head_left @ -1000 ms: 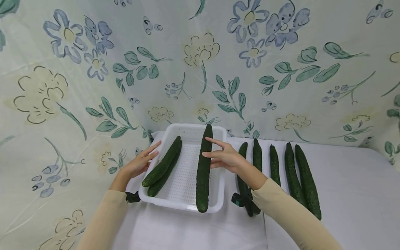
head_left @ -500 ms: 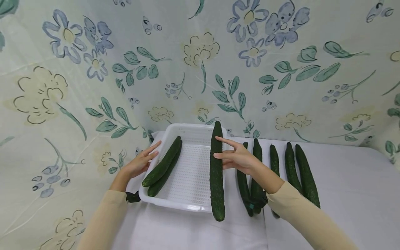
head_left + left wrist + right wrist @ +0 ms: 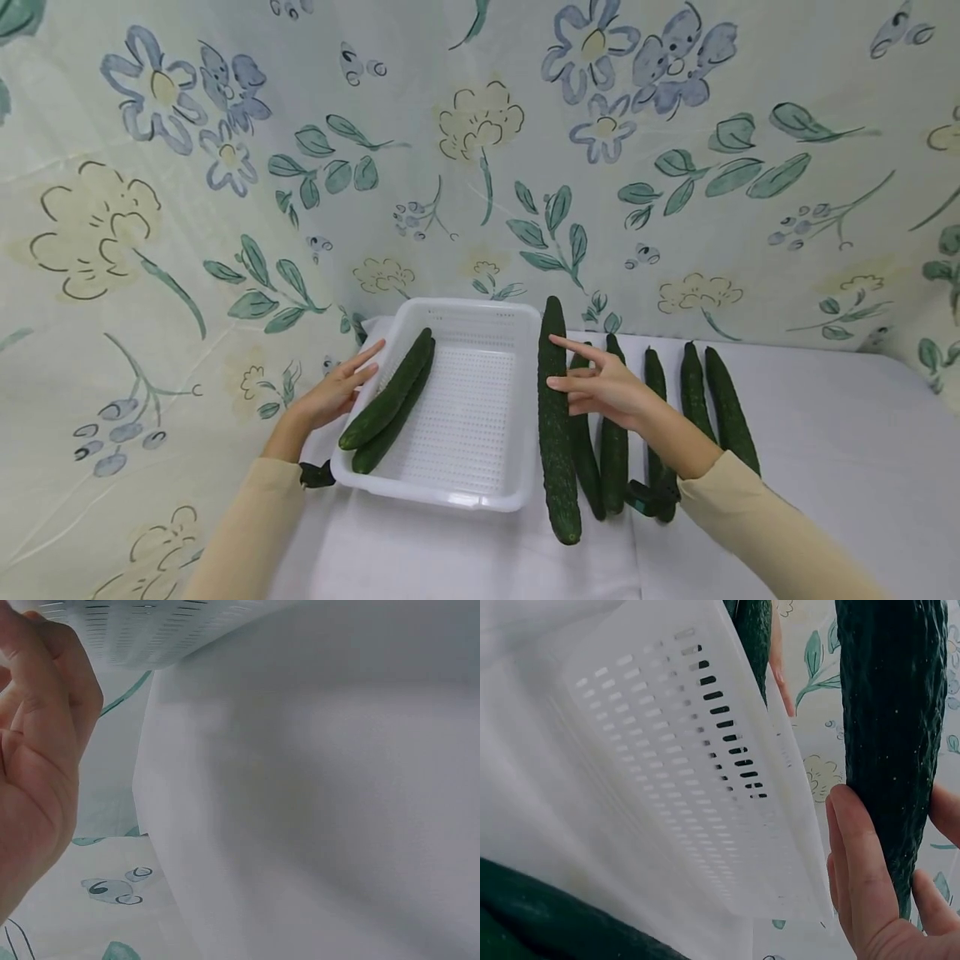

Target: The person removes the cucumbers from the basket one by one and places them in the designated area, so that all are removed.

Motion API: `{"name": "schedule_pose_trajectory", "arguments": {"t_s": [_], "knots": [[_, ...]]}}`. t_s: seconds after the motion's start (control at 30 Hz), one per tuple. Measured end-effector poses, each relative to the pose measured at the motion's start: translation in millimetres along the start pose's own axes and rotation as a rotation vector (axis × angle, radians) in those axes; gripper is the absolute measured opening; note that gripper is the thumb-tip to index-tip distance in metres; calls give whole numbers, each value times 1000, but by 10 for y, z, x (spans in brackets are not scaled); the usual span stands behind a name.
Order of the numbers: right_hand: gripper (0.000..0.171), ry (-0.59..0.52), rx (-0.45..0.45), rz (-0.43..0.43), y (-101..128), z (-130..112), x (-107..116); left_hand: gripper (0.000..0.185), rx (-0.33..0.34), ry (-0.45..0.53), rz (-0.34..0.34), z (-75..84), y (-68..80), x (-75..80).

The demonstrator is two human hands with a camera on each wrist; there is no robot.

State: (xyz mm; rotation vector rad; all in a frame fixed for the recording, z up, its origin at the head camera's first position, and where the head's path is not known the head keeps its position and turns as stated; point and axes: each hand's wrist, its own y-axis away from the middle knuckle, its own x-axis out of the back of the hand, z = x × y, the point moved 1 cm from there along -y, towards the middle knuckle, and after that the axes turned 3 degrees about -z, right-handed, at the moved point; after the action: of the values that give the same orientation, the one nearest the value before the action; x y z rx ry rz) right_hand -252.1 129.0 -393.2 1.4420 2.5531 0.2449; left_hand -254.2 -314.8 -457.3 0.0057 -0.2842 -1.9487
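Note:
My right hand (image 3: 603,390) holds a long dark green cucumber (image 3: 558,450) just outside the right rim of a white plastic basket (image 3: 483,502). In the right wrist view, fingers and thumb pinch the cucumber (image 3: 892,712) from both sides, and it stands clear of the basket's slotted wall (image 3: 652,742). At the basket's left side, my left hand (image 3: 337,396) holds the rim. The left wrist view shows that hand (image 3: 37,742) with bent fingers by the basket's slotted underside (image 3: 150,626). Two cucumbers (image 3: 390,396) lie together inside the basket, along its left wall.
Several more cucumbers (image 3: 731,408) lie in a row on the white tablecloth (image 3: 840,467) to the right, some partly behind my right hand and sleeve. Behind the table hangs a floral cloth (image 3: 480,208).
My right hand has carried the cucumber rightward, from above the basket's right part to beyond its right rim. The left hand, the basket and the two cucumbers inside have stayed put.

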Motion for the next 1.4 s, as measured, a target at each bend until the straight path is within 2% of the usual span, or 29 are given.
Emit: {"name": "schedule_pose_trajectory", "arguments": {"t_s": [0.2, 0.63, 0.9, 1.1, 1.4], "knots": [[77, 12, -14, 22, 56, 95, 161, 50, 4, 7, -2, -9, 10, -2], [77, 74, 19, 75, 221, 215, 527, 50, -8, 10, -13, -30, -19, 1], [78, 93, 5, 127, 334, 254, 746, 51, -1, 31, -15, 76, 53, -54], [77, 82, 17, 130, 404, 285, 869, 53, 5, 50, -30, 167, 106, -79], [77, 94, 17, 150, 516, 351, 1034, 53, 3, 49, -39, 171, 78, -69]]}}
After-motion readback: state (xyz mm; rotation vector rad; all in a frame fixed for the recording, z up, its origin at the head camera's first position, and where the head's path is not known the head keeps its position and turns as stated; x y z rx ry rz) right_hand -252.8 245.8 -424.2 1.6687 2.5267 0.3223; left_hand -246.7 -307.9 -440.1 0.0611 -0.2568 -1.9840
